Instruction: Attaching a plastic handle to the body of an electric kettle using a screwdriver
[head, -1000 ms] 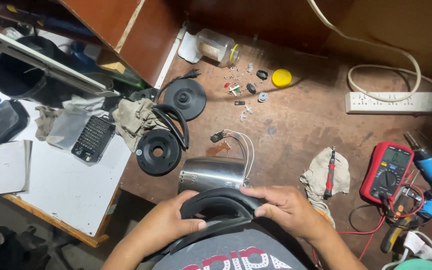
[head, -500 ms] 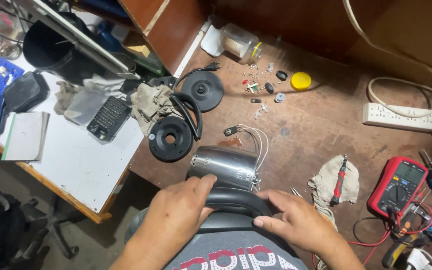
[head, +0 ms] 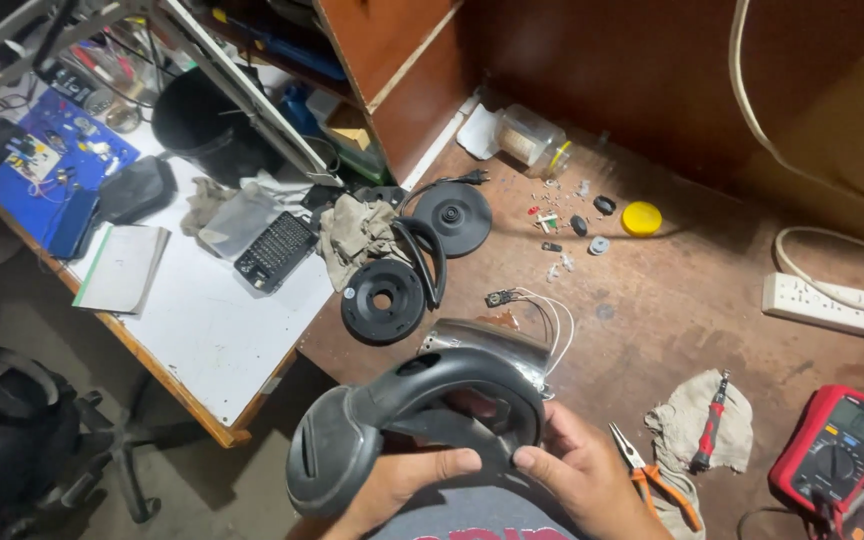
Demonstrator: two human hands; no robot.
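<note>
A: We hold the black kettle handle with lid ring (head: 407,420) in both hands at the near edge of the brown bench (head: 672,300). Our left hand (head: 407,480) cups it from below, thumb pressed along the underside. Our right hand (head: 582,475) pinches the right end of the handle's arc between thumb and fingers.

B: Agreed. The round lid end hangs out to the near left, past the bench edge and over the floor, so it has open air there. Just behind the handle stands the steel kettle body (head: 487,345), nearly touching it, with white wires (head: 552,315) trailing from its far side.

A: To the right, the orange-handled pliers (head: 652,470) lie close to our right hand, with a rag (head: 692,420) and a red screwdriver (head: 712,420) beside them. The red multimeter (head: 837,445) sits further right, near the frame's edge.

B: On the far left, 2 black round bases (head: 382,300) lie well apart from the hands. We see bare bench between the kettle body and the white power strip (head: 832,305).
</note>
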